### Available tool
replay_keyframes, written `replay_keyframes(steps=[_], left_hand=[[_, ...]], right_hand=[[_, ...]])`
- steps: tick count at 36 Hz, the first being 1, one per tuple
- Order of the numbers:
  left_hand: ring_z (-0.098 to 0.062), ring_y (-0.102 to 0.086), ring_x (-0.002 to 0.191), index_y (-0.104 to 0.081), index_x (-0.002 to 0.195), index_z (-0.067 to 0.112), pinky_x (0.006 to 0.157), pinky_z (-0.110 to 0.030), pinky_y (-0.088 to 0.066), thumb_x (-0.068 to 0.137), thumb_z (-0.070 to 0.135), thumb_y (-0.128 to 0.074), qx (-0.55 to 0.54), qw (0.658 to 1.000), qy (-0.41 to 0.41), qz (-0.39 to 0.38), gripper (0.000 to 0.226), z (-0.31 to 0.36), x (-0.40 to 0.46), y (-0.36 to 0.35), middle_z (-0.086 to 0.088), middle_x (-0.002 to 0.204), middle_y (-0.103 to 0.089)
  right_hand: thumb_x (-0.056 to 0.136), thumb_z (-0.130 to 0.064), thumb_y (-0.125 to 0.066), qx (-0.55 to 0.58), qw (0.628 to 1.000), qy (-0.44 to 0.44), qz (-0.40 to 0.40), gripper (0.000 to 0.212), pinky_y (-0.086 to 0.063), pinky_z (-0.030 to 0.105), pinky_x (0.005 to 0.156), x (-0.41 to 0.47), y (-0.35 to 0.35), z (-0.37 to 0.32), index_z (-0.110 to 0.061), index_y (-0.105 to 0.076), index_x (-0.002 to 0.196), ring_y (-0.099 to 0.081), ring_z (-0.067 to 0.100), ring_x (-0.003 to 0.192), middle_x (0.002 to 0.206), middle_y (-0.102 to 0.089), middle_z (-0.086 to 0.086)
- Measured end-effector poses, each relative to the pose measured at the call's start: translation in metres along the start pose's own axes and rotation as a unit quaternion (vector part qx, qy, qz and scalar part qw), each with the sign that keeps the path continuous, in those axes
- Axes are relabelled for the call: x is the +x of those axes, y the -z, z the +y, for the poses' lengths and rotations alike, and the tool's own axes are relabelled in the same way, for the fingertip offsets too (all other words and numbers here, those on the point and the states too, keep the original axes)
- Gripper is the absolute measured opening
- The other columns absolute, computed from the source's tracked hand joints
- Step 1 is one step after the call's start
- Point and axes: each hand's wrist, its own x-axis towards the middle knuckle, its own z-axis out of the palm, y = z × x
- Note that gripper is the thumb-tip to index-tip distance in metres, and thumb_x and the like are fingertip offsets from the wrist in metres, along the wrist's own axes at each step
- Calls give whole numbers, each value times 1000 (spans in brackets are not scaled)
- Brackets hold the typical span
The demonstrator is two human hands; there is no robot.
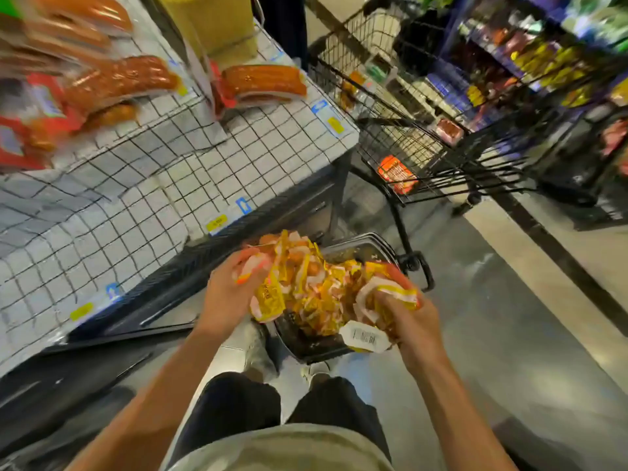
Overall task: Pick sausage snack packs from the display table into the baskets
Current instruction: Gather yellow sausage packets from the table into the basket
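My left hand (227, 287) and right hand (406, 316) each have a grip pinched around a bunch of yellow snack packs (316, 290), holding them over the dark basket (360, 249) on the floor. The basket sits just beside the table (204, 171), where bigger sausage packs (261, 85) lie.

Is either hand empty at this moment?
No: the left hand and right hand each grip yellow snack packs over the dark basket.
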Motion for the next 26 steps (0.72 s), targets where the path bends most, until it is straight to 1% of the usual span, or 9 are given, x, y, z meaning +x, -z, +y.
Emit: replay_keyframes(steps=[4, 6, 9, 13, 18, 20, 22, 23, 26], left_hand=[[-8, -71, 99, -72, 110, 32, 75, -18, -55, 90, 33, -75, -70, 996, 8, 45, 21, 2, -45, 52, 9, 105, -76], [-8, -72, 97, -73, 112, 29, 75, -18, -57, 91, 29, -74, -99, 993, 1, 62, 21, -1, -66, 80, 9, 104, -77], [-14, -74, 99, -72, 115, 24, 80, -24, -59, 91, 28, -74, -136, 986, 0, 94, 25, -13, -95, 125, 3, 106, -77], [-13, -73, 101, -71, 121, 19, 90, -33, -58, 92, 27, -74, -152, 976, -5, 154, 31, -41, -133, 189, 1, 109, -77], [-9, -74, 96, -71, 118, 19, 76, -19, -58, 91, 21, -74, -235, 946, -10, 222, 26, -87, -185, 271, 5, 103, -79], [-12, -74, 97, -71, 119, 18, 82, -27, -61, 92, 19, -74, -264, 931, -3, 252, 27, -107, -204, 302, 2, 104, -79], [-17, -73, 103, -70, 123, 17, 94, -39, -58, 92, 20, -74, -270, 921, 9, 280, 31, -126, -223, 332, -2, 108, -78], [-18, -73, 105, -69, 124, 16, 97, -42, -57, 92, 21, -74, -276, 916, 13, 292, 33, -135, -233, 346, -3, 110, -77], [-15, -73, 103, -70, 124, 20, 96, -43, -57, 93, 26, -74, -284, 899, 15, 332, 32, -158, -262, 383, 0, 108, -78]], right_hand=[[84, -13, -78, -24, 997, 38, -65, 46, -63, 39, 78, -43, -22, -23, -36, -71, 122, -76, 15, 92, 105, -78, -5], [82, -12, -79, -36, 994, 58, -88, 45, -64, 40, 75, -65, -39, -32, -39, -73, 117, -76, 14, 89, 102, -79, -6], [82, -5, -78, -35, 986, 89, -137, 43, -63, 32, 73, -100, -73, -42, -32, -75, 115, -77, 17, 92, 102, -79, -2], [83, -4, -75, -45, 966, 108, -230, 47, -62, 36, 84, -151, -128, -45, -30, -73, 122, -75, 24, 103, 110, -78, 6], [68, -15, -82, -72, 945, 121, -296, 53, -62, 32, 75, -217, -209, -31, -31, -75, 118, -75, 25, 102, 111, -77, 9], [69, -13, -82, -88, 937, 123, -314, 52, -63, 36, 75, -240, -241, -22, -32, -75, 117, -75, 25, 101, 110, -78, 8], [76, -9, -80, -106, 929, 118, -334, 48, -61, 47, 84, -259, -272, -11, -29, -75, 119, -75, 29, 103, 110, -77, 10], [77, -7, -79, -112, 927, 111, -342, 47, -61, 49, 85, -269, -287, -6, -26, -74, 120, -74, 30, 103, 110, -77, 10], [72, -11, -80, -142, 912, 96, -373, 50, -59, 50, 87, -301, -330, 8, -20, -74, 121, -74, 32, 102, 111, -77, 11]])
